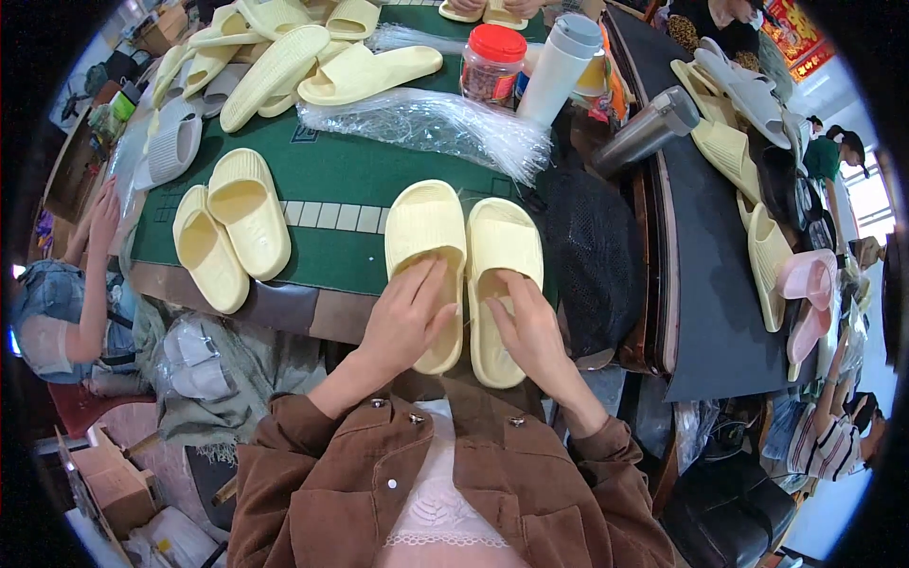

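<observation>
Two pale yellow slide slippers stand side by side in front of me, toes away, heels reaching past the near edge of the green-topped table (331,266). My left hand (409,310) is closed on the left slipper (425,213), its fingers reaching in under the strap. On the right slipper (505,230) my right hand (530,331) is closed too, thumb over the insole and fingertips partly hidden under the strap. A second yellow pair (248,220) rests on the table to the left, apart from my hands.
Behind lie a yellow slipper heap (275,76) and a bundle of clear plastic strands (426,128). A red-lidded jar (491,66), white bottle (559,76) and steel tumbler (649,131) stand back right. A black mesh bag (595,256) hangs beside the right slipper. Other people sit around.
</observation>
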Available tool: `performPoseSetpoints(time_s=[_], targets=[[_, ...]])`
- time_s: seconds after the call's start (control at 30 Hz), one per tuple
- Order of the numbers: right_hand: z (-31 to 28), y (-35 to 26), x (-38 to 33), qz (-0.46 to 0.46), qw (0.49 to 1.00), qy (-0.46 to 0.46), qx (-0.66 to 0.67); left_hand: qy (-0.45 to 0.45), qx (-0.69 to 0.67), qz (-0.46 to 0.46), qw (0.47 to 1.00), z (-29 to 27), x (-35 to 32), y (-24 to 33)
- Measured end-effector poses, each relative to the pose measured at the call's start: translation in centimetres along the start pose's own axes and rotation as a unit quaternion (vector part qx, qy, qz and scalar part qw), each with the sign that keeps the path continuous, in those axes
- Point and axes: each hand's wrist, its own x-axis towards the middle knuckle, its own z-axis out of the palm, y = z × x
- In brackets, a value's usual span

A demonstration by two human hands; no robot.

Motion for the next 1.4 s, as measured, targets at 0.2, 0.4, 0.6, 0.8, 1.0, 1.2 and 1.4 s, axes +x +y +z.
performPoseSetpoints(time_s=[0.2,0.4,0.6,0.8,1.0,1.2,1.4], targets=[[1.5,1.2,0.4,0.009,0.997,-0.047,-0.068,-0.086,-0.002,-0.062,0.994,0.5,0.6,0.9],[1.6,1.4,2.4,0.057,0.995,-0.081,0.008,-0.099,0.002,-0.083,0.992,1.8,1.7,1.0],[1.9,1.6,2.3,0.067,0.994,-0.086,0.032,-0.107,-0.037,-0.14,0.984,2.4,3.6,0.7],[0.6,0.6,1.7,0.034,0.994,-0.103,0.029,-0.099,-0.008,-0.157,0.983,3.7,4.1,0.3],[-3.0,-1.1,2.3,0.018,0.996,-0.071,0.048,-0.036,-0.013,-0.13,0.991,4.5,3.6,0.1],[-3.3,0.9,7.8,0.082,0.992,0.031,0.086,-0.047,0.0,-0.125,0.991,4.2,3.1,0.4],[0.4,4.7,11.8,0.033,0.997,0.021,-0.069,0.011,0.021,-0.103,0.994,4.4,3.2,0.7]])
